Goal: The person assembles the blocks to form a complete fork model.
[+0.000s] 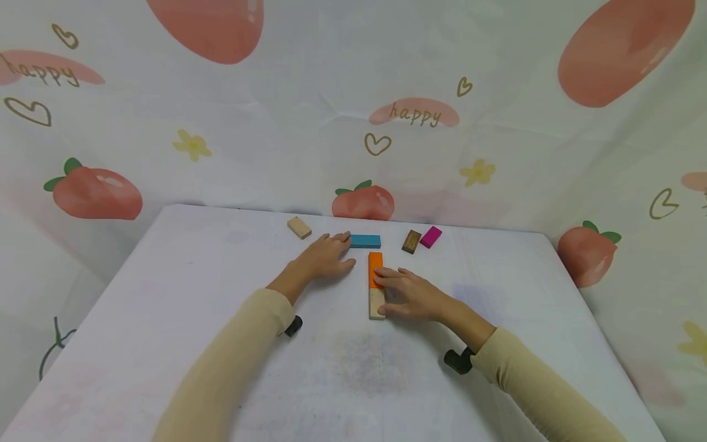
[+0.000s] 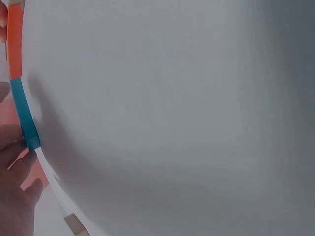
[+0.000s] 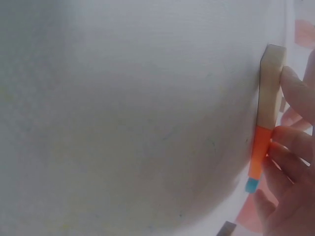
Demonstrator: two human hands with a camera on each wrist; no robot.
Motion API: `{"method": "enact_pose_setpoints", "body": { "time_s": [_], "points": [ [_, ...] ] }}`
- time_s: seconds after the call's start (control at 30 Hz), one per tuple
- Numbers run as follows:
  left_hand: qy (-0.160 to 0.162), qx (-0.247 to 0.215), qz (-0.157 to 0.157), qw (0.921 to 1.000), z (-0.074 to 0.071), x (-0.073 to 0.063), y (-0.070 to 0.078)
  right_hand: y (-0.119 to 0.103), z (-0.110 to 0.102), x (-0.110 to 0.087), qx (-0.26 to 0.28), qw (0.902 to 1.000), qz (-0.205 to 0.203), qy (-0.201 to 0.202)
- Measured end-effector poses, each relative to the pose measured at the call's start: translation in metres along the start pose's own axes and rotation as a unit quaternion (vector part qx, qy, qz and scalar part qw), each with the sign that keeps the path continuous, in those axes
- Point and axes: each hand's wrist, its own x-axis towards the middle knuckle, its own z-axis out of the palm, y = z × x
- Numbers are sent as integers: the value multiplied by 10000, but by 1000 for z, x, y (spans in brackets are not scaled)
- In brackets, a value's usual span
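A blue wooden block (image 1: 366, 241) lies crosswise on the table, and the fingertips of my left hand (image 1: 323, 255) touch its left end. The left thumb points out below it, apart from the block. Nearer to me, an orange block (image 1: 375, 261) and a plain wood block (image 1: 376, 303) lie end to end in one line. My right hand (image 1: 417, 296) rests at their right side, its extended fingers on the orange block and its thumb by the near end of the plain one. In the right wrist view the plain block (image 3: 270, 93) shows its long side.
Another plain wood block (image 1: 299, 228) lies at the back left. To the back right are a dark brown block (image 1: 411, 242) and a magenta block (image 1: 431, 237), close together. The white-covered table (image 1: 331, 380) ends at a fruit-patterned cloth (image 1: 265, 147) behind.
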Motion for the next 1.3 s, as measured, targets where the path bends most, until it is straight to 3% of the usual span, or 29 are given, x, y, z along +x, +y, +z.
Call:
{"method": "enact_pose_setpoints", "body": {
  "time_s": [0.73, 1.3],
  "points": [
    [-185, 178, 169, 9995, 4, 6, 20, -1, -1, -1, -11, 9999, -134, 71],
    [-303, -41, 5, 9995, 6, 5, 23, -2, -2, 0, -100, 9999, 4, 17]
  ]
}}
